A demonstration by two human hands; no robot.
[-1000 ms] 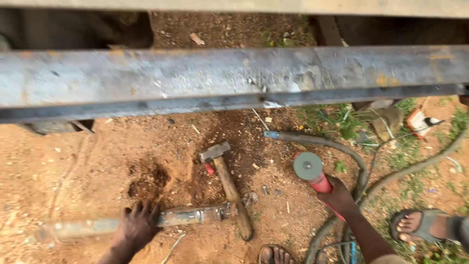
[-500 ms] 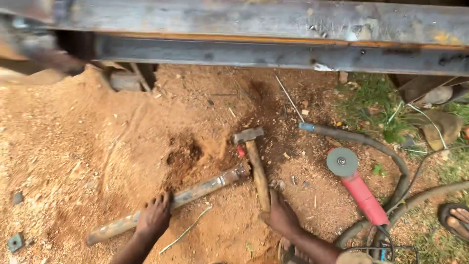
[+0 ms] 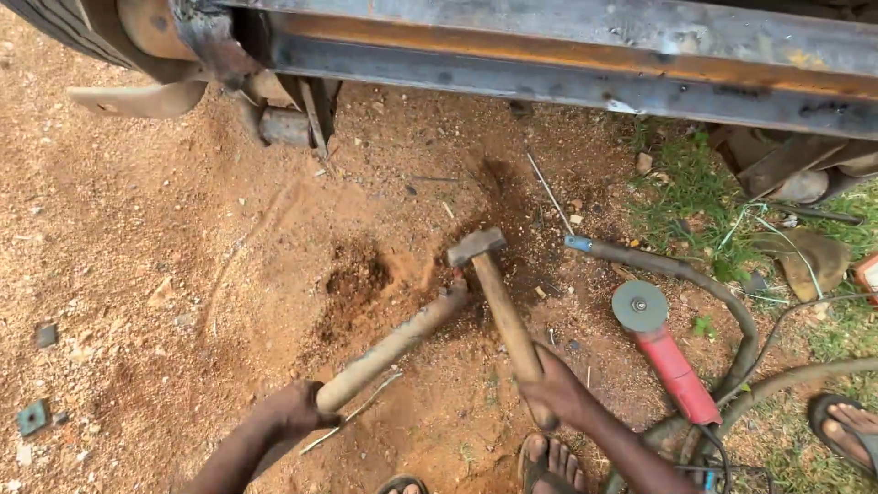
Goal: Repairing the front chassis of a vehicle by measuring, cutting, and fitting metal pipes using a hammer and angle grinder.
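Your left hand clenched round the dirt-caked bar, your right hand grasping the hammer handle, red angle grinder just beside

Soft, even daylight falls on the dirt, with no glare. Deep shade lies under the beam, well above the right hand. Both hands cast only faint shadows. Focus is sharp at centre; the edges bow slightly.
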